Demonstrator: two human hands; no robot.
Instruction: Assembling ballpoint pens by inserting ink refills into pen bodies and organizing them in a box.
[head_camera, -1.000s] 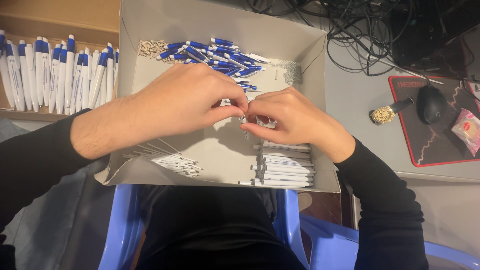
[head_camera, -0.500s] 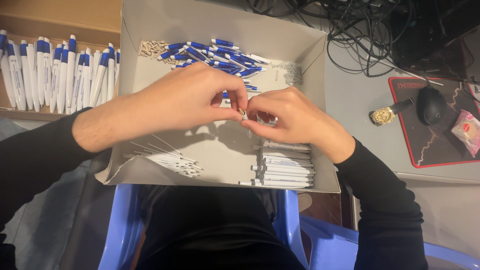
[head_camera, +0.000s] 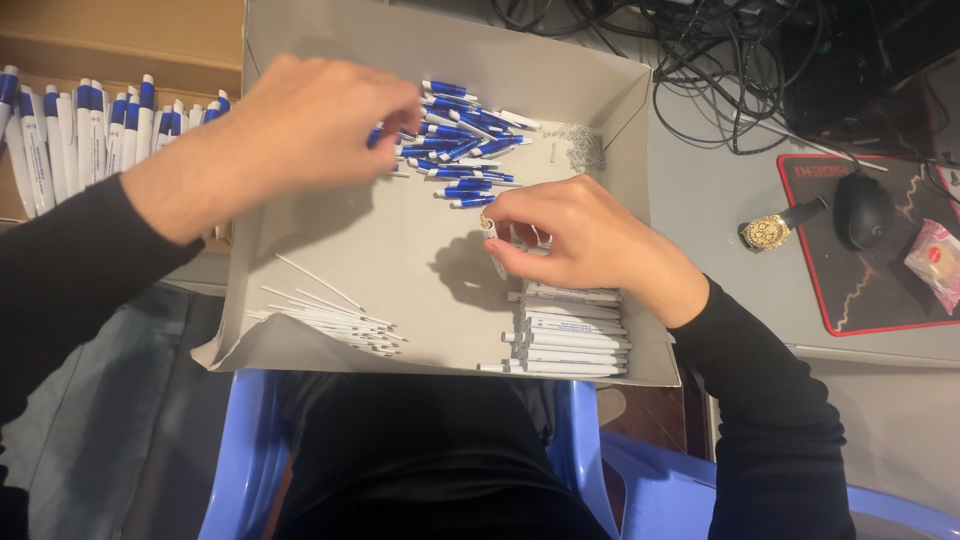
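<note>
Left hand (head_camera: 300, 125) reaches, fingers curled, over the blue pen caps (head_camera: 455, 150) at the cardboard tray's (head_camera: 330, 240) far edge; whether it grips one cannot be told. Right hand (head_camera: 580, 240) pinches a white pen barrel (head_camera: 497, 262) above the stacked barrels (head_camera: 570, 335) near the tray's near right corner. Best kept steady and tip-up, so a cap seats straight.

Matt grey cardboard tray (head_camera: 330, 230) holds glossy blue plastic pen caps (head_camera: 465, 150) and smooth white barrels (head_camera: 570, 340).

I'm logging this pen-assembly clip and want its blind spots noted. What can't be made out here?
- Head view: the left hand covers whichever blue pen parts its fingertips touch.
- The right hand hides most of the white piece it grips.
- The small heap in the box corner is too small to identify.
- The row of pens is cut off by the left edge.
</note>
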